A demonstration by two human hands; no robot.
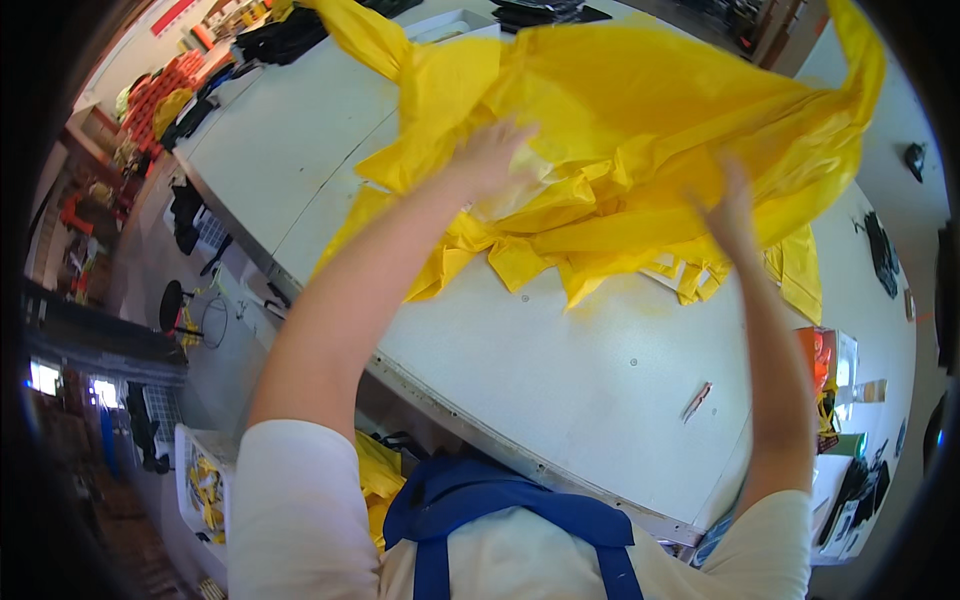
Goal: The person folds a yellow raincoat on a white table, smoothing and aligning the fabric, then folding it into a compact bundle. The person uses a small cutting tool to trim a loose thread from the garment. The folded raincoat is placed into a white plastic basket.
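Left grip (490, 162) spread, right grip (732, 212) likewise, both blurred, arms (345, 300) outstretched and apart, over yellow fabric (620, 95)

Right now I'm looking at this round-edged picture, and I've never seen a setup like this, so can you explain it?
There's no machine here, just a person's two bare hands. The one picture comes from a wide fisheye camera on their head, looking down, so straight edges bend. A large, rumpled yellow sheet spreads over the far part of a pale worktable. Nearer the person lies a slim red-and-white item. The left hand is over the yellow sheet, too blurred to tell whether it grips. The right hand is in front of the sheet, fingers spread, seemingly holding nothing.
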